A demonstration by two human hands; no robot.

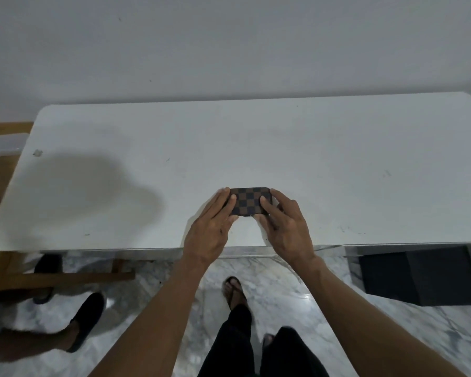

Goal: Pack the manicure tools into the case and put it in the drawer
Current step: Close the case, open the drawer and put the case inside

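Observation:
A small brown and black checkered manicure case lies closed on the white table, near the middle of its front edge. My left hand grips the case's left end, fingers over the top. On the right end, my right hand holds it the same way. No loose manicure tools show on the table. No drawer is visible.
A wooden chair stands at the table's left end. Another person's foot in a black shoe is on the marble floor at lower left. A dark box sits under the table's right side. My own legs and sandalled foot are below.

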